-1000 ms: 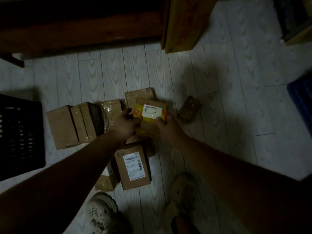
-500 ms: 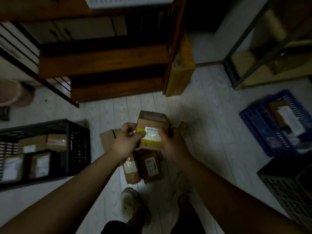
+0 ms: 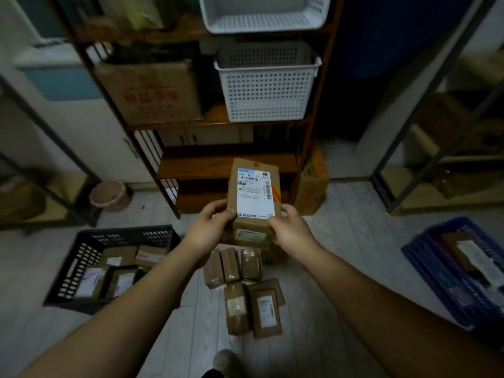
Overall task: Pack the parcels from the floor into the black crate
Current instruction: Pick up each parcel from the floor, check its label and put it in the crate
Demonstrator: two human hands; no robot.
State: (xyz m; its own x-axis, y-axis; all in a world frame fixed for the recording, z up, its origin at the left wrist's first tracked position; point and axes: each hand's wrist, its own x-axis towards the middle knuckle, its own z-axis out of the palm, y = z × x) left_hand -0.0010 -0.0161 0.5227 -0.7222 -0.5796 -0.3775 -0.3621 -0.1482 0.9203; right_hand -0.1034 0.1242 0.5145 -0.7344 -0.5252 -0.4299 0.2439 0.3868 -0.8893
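A brown cardboard parcel (image 3: 255, 190) with a white shipping label is held up in front of me, stacked on a second, smaller parcel (image 3: 252, 236) with a pale label. My left hand (image 3: 208, 227) grips the stack's left side and my right hand (image 3: 290, 230) grips its right side. The black crate (image 3: 90, 241) stands on the floor at the left and holds several parcels. More brown parcels (image 3: 245, 285) lie on the floor below my hands.
A wooden shelf unit (image 3: 207, 165) with white baskets (image 3: 266, 85) and a cardboard box stands straight ahead. A blue crate (image 3: 458, 271) with packages sits at the right, a metal rack (image 3: 409, 148) behind it. A pink bin (image 3: 109, 196) stands at the left.
Both hands have lifted the parcels up from the floor pile to chest height. My view has risen and widened, so the shelf and both crates now show.
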